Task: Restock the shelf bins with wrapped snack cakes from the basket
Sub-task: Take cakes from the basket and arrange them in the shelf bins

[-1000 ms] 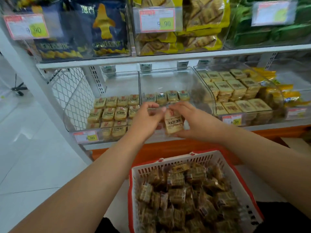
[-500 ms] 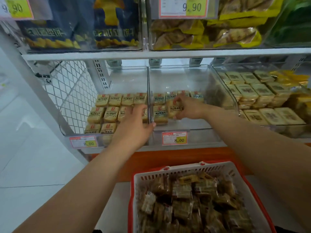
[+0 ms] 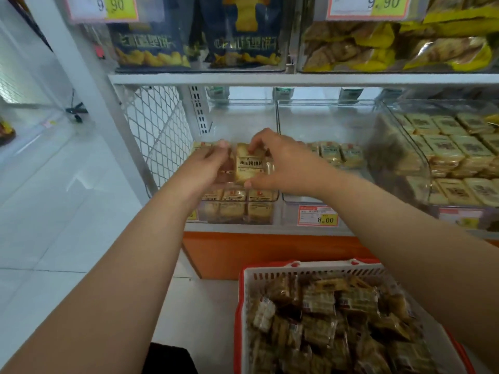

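Arms are reaching forward over the left bin | right hand is pinching a wrapped snack cake between thumb and curled fingers | left hand is gripping cakes just left of it | basket is sitting below.

Pale tan wrapper with dark lettering on the snack cake up front, and the same tan on the rows of cakes below it in the clear bin. White price tag with a red top band and a yellow patch under dark digits. Orange base panel beneath the white shelf. Down low, a white slatted basket with a red rim, packed with golden-brown wrapped cakes. Up top, navy bags printed with yellow snacks, and yellow packs beside them. White diamond mesh panel on the left.
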Available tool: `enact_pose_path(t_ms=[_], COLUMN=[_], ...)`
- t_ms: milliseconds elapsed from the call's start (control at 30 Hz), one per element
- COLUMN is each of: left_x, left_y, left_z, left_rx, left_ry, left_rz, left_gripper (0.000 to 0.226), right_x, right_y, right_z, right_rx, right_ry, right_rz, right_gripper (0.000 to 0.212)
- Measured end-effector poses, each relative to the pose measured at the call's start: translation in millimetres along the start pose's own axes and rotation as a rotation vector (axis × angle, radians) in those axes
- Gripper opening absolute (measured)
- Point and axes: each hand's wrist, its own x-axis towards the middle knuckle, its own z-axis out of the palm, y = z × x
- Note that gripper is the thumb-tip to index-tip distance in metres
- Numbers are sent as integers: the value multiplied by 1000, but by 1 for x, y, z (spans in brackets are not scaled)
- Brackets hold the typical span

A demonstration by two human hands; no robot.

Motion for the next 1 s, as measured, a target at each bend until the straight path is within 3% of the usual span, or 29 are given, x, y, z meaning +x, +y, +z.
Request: enact_pose_path(t_ms=[100,200,333,433,533,567,700,867,1000], left_x=[15,41,76,102,129,136,157,154,152], left_y=[-6,-8,-1,3,2,1,-11,-13,-13], left_z=[1,-3,10,35,55,61,70,75,74], left_rx=[-92,-104,-10,-20,93,116,226,472,471], left_ry=[1,178,332,326,358,358,274,163,80], left_rz=[-42,-65,-80,-62,-21,-22,-101,-131,-136], left_gripper=[39,39,58,56,35,23,13,43,54], right_x=[4,-3,-30,-41,-40,-40,-43,-43,-45], right_y=[-1,18,44,52,54,54,54,52,51], right_z=[12,14,22,37,45,45,47,48,47], right_rx=[-110,-7,63,53,-10,-15,-54,-95,-117], right_ry=[47,92,153,183,182,192,210,222,217], right_rz=[6,103,226,301,312,312,300,266,245], right_gripper=[68,78,71,65,58,57,57,57,55])
